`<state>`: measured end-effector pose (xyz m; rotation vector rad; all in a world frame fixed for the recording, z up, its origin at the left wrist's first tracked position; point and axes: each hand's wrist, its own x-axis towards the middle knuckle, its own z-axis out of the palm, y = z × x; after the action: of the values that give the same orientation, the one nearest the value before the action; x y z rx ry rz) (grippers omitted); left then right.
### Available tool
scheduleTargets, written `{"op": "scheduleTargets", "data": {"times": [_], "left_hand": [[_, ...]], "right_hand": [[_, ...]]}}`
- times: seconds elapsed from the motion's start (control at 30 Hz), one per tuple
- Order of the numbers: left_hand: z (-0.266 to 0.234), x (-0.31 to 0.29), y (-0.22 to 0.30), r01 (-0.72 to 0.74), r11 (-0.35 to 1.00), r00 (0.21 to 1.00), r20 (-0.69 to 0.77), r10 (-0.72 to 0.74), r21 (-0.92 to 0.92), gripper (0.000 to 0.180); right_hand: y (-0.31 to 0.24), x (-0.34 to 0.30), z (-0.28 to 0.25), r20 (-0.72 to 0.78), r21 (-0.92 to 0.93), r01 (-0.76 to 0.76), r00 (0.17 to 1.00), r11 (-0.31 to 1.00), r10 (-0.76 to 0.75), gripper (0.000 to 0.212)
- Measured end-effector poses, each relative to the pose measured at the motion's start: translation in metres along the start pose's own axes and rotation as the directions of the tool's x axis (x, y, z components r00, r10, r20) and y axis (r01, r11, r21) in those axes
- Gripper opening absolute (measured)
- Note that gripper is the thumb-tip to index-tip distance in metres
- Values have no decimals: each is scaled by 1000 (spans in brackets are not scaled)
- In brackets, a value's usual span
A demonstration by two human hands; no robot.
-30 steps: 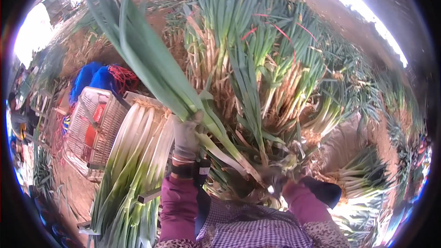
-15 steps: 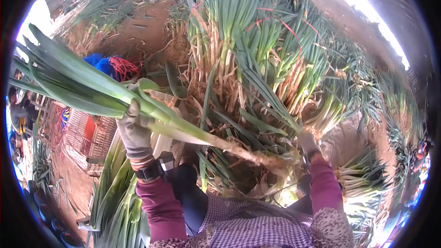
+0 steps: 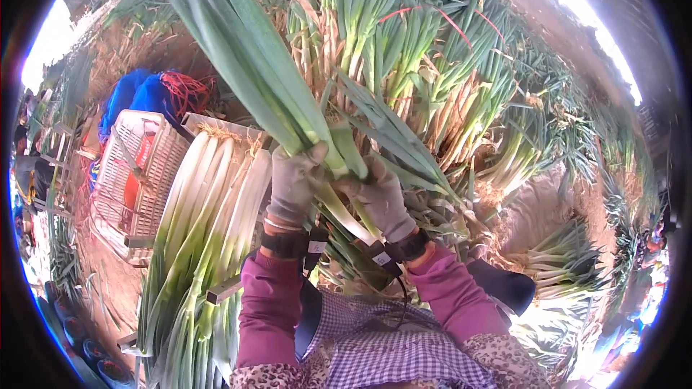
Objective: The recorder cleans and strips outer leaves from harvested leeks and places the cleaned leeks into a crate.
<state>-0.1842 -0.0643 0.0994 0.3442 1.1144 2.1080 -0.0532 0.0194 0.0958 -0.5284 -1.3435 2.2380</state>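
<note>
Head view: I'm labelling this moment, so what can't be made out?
In the head view:
Held leek: root end hidden, apparently behind the black box by the right wrist; some leaf tips cut off by the top edge.
Right hand: exact grip unclear, fingertips blurred against leaves.
Leeks beside the basket: lower tips cut off by the bottom edge.

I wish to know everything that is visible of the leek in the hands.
The leek has broad, smooth-looking green leaves reaching to the upper left and a pale stalk slanting down rightward; its root end is not clear. The left hand grips it near the leaf bases; the right hand appears to pinch a bent leaf.
</note>
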Motion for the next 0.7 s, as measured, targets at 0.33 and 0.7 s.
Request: {"op": "scheduleTargets", "data": {"times": [0.33,0.7], "left_hand": [[24,1,5,43,990,999,-32,-40,131,12],[42,0,-1,-3,990,982,188,29,-138,30]], "right_hand": [[-10,-159,-167,-187,-981,-190,827,-49,530,57],[-43,-34,-31,101,-970,130,984,207,-144,53]]}}
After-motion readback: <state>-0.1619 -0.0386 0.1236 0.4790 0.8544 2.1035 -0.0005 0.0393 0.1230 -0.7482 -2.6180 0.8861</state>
